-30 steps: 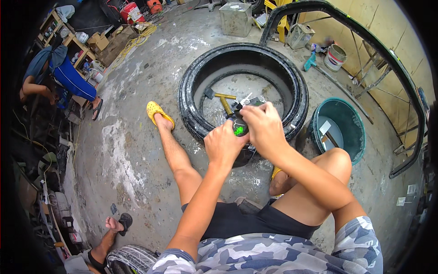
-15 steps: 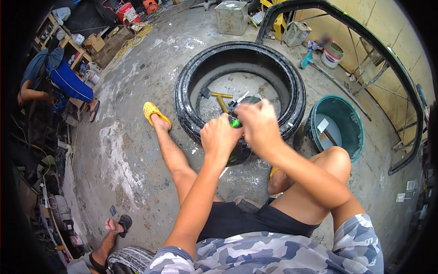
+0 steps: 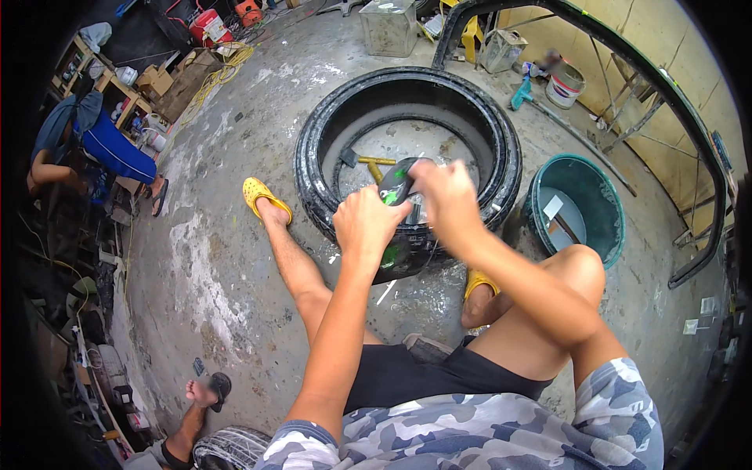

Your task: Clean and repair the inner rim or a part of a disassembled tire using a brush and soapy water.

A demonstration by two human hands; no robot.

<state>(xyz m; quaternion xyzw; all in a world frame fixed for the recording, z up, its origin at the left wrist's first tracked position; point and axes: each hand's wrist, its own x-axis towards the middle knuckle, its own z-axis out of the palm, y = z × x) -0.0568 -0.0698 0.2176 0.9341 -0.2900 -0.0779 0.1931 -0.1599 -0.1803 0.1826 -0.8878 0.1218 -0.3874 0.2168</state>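
A black, rubber-like tube piece (image 3: 396, 182) with bright green marks bends up between my hands; its lower part hangs over the near side of a large black tire (image 3: 309, 168) lying flat. My left hand (image 3: 366, 223) is closed around the piece, thumb toward the right. My right hand (image 3: 449, 202) is curled at the piece's upper end, blurred by motion; whatever its fingers grip is hidden. Inside the tire's ring lie a hammer (image 3: 349, 157) and a second yellow handle (image 3: 375, 171), partly behind the black piece.
Right of the tire stands a green tub (image 3: 576, 166) with water and a brush-like thing. A long-handled blue tool (image 3: 580, 135), a paint bucket (image 3: 565, 86) and a black curved frame (image 3: 654, 74) are beyond. Another person (image 3: 117, 145) is at far left; another's foot (image 3: 202, 392) is lower left.
The black piece now stands higher and shows more of its green-marked surface between my hands. My left hand has shifted slightly left. A thin white thing seen by my right fingers is no longer visible.
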